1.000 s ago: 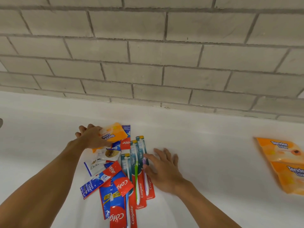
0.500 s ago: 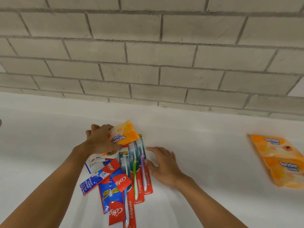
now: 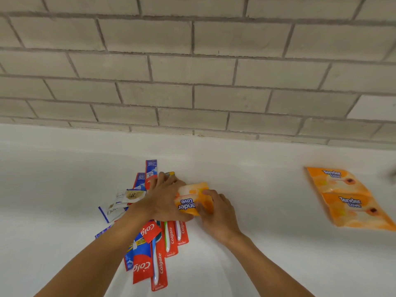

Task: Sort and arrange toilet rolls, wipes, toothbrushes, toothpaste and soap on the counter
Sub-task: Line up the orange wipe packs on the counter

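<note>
- The orange wipes pack (image 3: pixel 192 199) is held between both hands at the right edge of the mixed pile, with its label upside down from here.
- On the left hand (image 3: pixel 165 200), the grip is closed on the pack's left end with the thumb along its lower edge. The fingers are mostly hidden behind the back of the hand.
- On the right hand (image 3: pixel 218 215), the grip pinches the pack's right end, fingers on top and thumb beneath. This looks like a handover to the side nearer the sorted wipes.
- Two wipes packs (image 3: pixel 345 196) lie flat and touching, well apart to the right on the counter (image 3: pixel 267 189). That is probably where this pack is going.
- The toothbrushes (image 3: pixel 171 239), toothpaste boxes (image 3: pixel 142 269) and soap box (image 3: pixel 110 212) overlap under the left forearm, unsorted.
- I cannot tell whether the pack is lifted clear of the pile.
</note>
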`<act>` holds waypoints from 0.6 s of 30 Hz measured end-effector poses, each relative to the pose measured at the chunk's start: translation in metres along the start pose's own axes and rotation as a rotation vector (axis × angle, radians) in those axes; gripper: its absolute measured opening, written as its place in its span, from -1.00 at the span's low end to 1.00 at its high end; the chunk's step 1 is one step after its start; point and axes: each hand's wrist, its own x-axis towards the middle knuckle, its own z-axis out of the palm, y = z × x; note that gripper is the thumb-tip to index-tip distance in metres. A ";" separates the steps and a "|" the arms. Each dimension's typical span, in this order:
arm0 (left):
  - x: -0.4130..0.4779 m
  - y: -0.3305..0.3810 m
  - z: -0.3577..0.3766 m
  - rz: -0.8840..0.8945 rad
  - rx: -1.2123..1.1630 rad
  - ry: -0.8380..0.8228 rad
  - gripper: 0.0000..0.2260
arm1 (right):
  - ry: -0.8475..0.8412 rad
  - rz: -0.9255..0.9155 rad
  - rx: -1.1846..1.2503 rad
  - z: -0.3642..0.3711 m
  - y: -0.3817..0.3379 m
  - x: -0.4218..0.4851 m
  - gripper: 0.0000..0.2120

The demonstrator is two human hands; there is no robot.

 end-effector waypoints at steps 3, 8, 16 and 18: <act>-0.003 0.012 0.004 0.017 -0.022 -0.062 -0.22 | 0.014 0.043 -0.086 -0.008 0.009 -0.006 -0.63; -0.004 0.016 0.002 0.050 -0.177 -0.165 -0.38 | 0.044 0.069 -0.170 -0.022 0.024 -0.016 -0.69; -0.013 0.035 0.002 0.159 -0.286 -0.371 -0.52 | 0.119 0.119 -0.120 -0.038 0.044 -0.039 -0.67; -0.017 0.045 0.005 0.186 -0.271 -0.397 -0.51 | 0.173 0.121 -0.072 -0.043 0.047 -0.050 -0.57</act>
